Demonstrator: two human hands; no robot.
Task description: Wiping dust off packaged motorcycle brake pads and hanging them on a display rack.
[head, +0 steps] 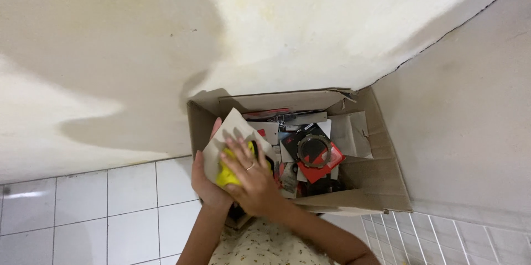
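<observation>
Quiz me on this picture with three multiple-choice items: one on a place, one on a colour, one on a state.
1. Where does the cardboard box stand?
A. in a wall corner
B. on a shelf
C. on a chair

2. What colour is the thing under the right hand?
A. blue
B. yellow
C. green

3. How is the box?
A. taped shut
B. open, full
C. open, bare

A: two walls meet behind it.
B: the yellow object shows by the fingers; the left hand backs its pale card.
B: flaps up, metal ring and packets inside.

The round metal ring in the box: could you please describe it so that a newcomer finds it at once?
Find the open cardboard box standing in the wall corner. Among the packets at its middle lies a grey metal ring on a red-and-black card, right of the hands; it is the only round, hollow piece there.
</observation>
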